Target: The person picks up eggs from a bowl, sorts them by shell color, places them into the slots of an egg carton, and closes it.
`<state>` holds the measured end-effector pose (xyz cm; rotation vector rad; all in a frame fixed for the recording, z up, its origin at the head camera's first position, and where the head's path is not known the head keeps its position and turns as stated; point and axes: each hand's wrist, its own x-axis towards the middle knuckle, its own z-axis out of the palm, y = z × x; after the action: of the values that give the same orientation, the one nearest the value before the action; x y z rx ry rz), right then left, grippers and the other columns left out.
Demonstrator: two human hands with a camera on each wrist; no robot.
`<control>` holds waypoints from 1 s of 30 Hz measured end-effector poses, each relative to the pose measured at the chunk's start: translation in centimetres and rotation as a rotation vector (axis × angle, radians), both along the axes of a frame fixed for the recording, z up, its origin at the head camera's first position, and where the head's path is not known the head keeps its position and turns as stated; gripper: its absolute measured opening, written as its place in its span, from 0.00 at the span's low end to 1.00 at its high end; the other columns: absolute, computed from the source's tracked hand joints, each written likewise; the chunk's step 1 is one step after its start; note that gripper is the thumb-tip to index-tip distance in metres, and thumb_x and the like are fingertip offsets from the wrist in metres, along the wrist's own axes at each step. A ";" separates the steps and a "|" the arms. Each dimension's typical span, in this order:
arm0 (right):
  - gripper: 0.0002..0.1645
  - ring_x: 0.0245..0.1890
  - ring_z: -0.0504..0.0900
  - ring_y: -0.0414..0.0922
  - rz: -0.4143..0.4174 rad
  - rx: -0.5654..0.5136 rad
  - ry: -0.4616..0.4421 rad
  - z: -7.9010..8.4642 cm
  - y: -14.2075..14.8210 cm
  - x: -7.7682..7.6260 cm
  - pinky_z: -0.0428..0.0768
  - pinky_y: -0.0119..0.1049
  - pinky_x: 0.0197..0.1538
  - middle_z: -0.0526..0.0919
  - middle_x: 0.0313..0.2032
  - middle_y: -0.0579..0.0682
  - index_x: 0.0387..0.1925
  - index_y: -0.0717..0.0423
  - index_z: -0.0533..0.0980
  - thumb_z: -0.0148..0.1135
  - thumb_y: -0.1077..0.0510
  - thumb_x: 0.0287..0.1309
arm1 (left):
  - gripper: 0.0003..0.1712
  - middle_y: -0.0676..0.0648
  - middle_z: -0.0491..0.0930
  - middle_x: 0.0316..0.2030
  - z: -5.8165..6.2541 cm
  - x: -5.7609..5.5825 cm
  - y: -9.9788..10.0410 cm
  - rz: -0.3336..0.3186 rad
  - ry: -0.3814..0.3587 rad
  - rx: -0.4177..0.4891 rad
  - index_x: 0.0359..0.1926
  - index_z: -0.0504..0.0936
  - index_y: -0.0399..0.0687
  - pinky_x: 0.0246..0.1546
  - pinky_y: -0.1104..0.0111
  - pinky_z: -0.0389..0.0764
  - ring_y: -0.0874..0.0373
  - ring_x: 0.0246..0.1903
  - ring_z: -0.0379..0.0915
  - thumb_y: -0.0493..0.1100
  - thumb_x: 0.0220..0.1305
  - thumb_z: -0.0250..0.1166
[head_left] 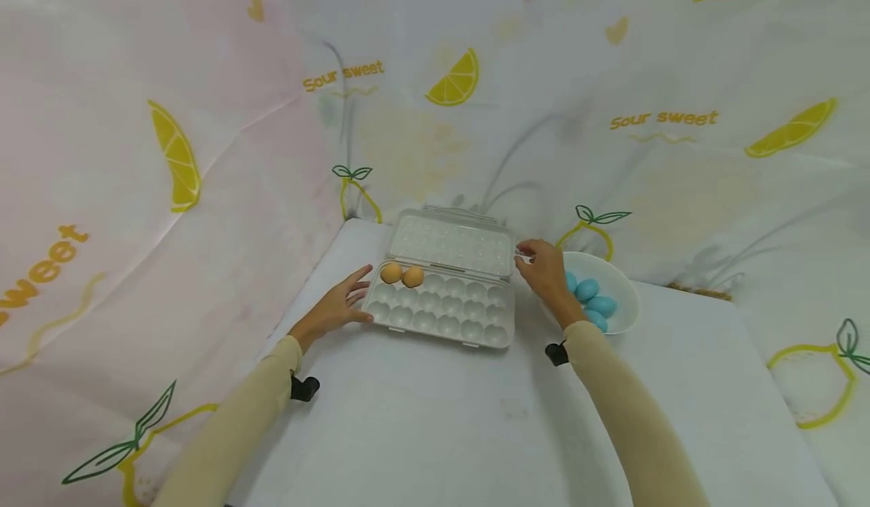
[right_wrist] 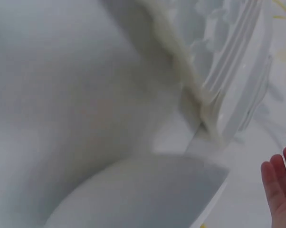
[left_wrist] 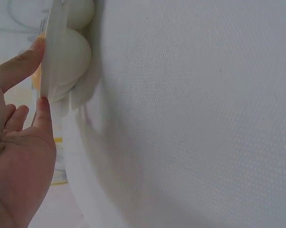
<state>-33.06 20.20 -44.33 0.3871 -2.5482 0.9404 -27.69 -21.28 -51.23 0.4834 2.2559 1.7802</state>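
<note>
A white plastic egg tray lies with its clear lid tipped back behind it. Two orange-brown eggs sit side by side in the back left cups. My left hand is at the tray's left side, and in the left wrist view its thumb and a fingertip touch the rim. By the lid's right edge hovers my right hand, fingers loosely bent. In the right wrist view only part of that hand shows, with nothing seen in it.
A white bowl with several blue eggs stands right of the tray, partly behind my right wrist. The white table meets a lemon-print backdrop behind and at the left.
</note>
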 end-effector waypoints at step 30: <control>0.21 0.47 0.78 0.60 -0.022 0.268 -0.402 -2.5 8.1 3.0 0.76 0.57 0.54 0.82 0.46 0.65 0.49 0.72 0.79 0.63 0.61 0.58 | 0.62 0.39 0.45 0.75 -0.2 -0.5 0.0 0.001 0.027 -0.105 0.77 0.46 0.45 0.71 0.53 0.56 0.37 0.71 0.48 0.26 0.48 0.74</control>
<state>-30.05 28.29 -46.83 0.2641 -3.0529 0.7267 -28.19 -21.30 -51.45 0.4881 2.3533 1.6555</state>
